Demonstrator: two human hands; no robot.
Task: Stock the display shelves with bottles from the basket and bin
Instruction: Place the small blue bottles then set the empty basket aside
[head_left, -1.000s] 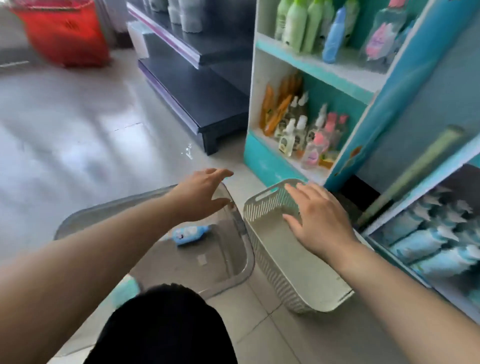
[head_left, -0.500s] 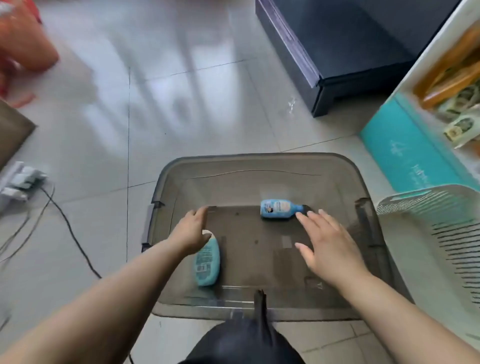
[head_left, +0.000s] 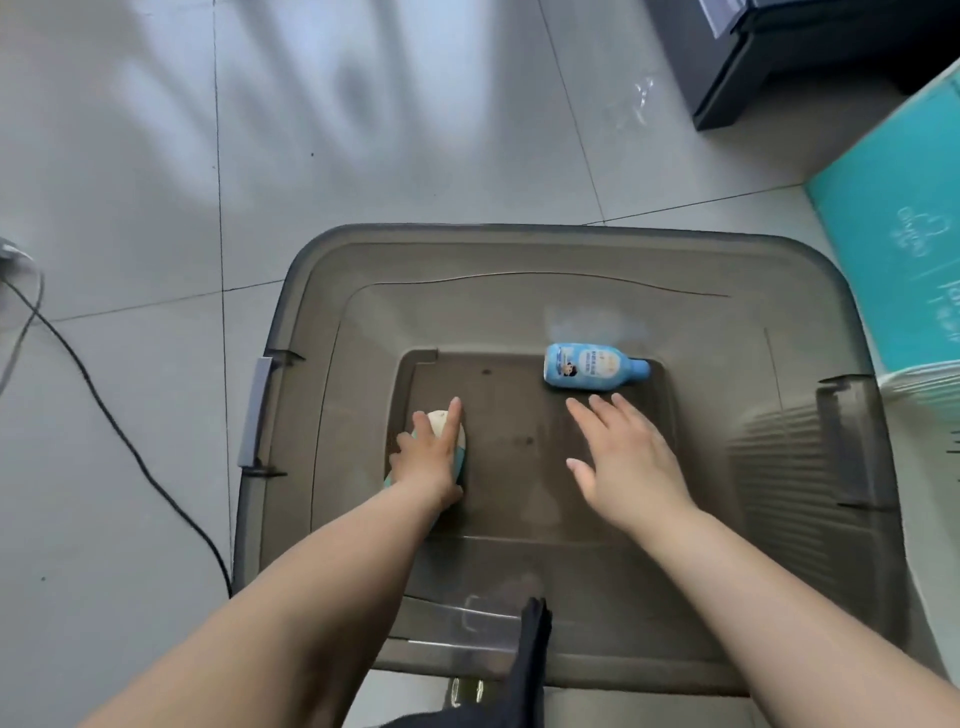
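At frame centre, a teal bottle (head_left: 448, 441) on the bin (head_left: 519, 249) floor is being gripped by the left hand (head_left: 428, 462). The right hand (head_left: 628, 462) is being held open and empty, just below a blue bottle (head_left: 592, 373).

Both forearms are bare to the frame's edge, without sleeves; the left hand (head_left: 434, 460) and right hand (head_left: 631, 460) wear nothing.

Both bare forearms reach forward and down. The left hand (head_left: 431, 457) curls its fingers around a bottle (head_left: 451, 432), forefinger stretched along its top. The right hand (head_left: 626, 460) is flat, palm down, fingers spread and holding nothing.
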